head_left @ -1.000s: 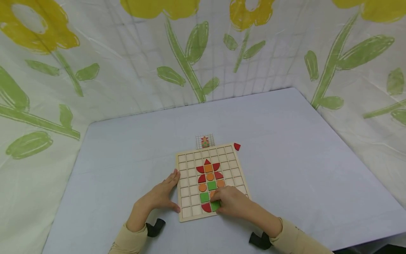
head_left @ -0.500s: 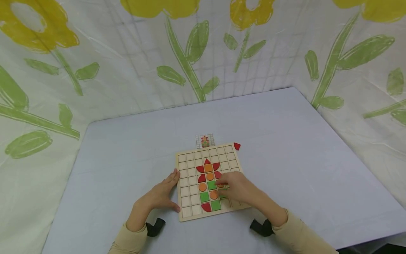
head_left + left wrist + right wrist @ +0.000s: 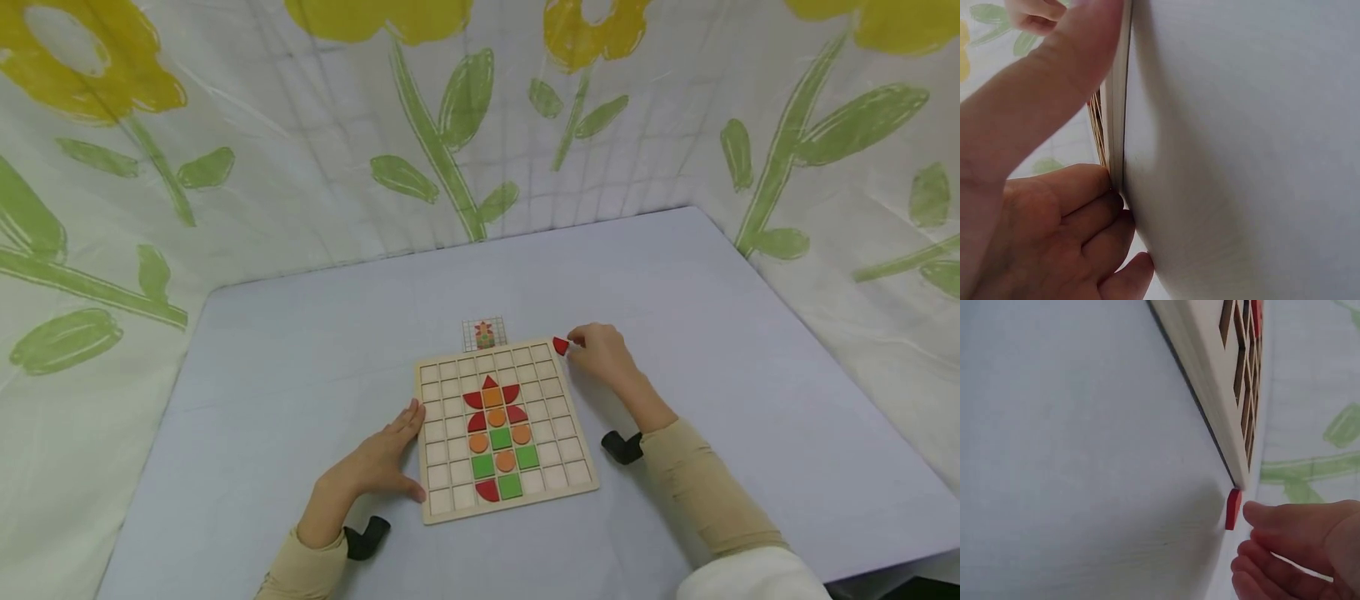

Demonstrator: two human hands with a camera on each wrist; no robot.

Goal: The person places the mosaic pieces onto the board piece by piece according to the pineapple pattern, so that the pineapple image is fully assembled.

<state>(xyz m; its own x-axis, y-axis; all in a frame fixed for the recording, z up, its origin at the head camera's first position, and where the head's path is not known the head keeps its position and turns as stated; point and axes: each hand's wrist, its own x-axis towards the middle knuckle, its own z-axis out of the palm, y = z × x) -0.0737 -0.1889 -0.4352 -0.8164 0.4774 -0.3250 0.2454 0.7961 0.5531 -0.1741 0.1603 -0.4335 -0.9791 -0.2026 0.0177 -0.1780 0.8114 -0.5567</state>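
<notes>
A wooden grid board [image 3: 446, 475] lies on the table, with red, orange and green pieces set in its middle columns. My left hand [image 3: 377, 461] rests against the board's left edge, thumb and fingers spread; the left wrist view shows its fingertips [image 3: 1119, 234] at the board's side. Off the far right corner lies a loose red quarter-circle piece [image 3: 560, 346]. Right beside it is my right hand [image 3: 602, 354]. In the right wrist view, a small gap separates the thumb [image 3: 1266, 514] from the red piece [image 3: 1233, 509], and the hand holds nothing.
A small pattern card [image 3: 484, 333] with a printed grid and coloured figure lies behind the board's far edge. Pale cloth covers the table [image 3: 315, 358]. A hanging sheet [image 3: 300, 167] with painted flowers rises behind it. Black straps [image 3: 367, 537] hang at both wrists.
My right hand has left the board's lower middle, uncovering a green square there, and moved far and right to the loose red piece. The left hand has stayed in place.
</notes>
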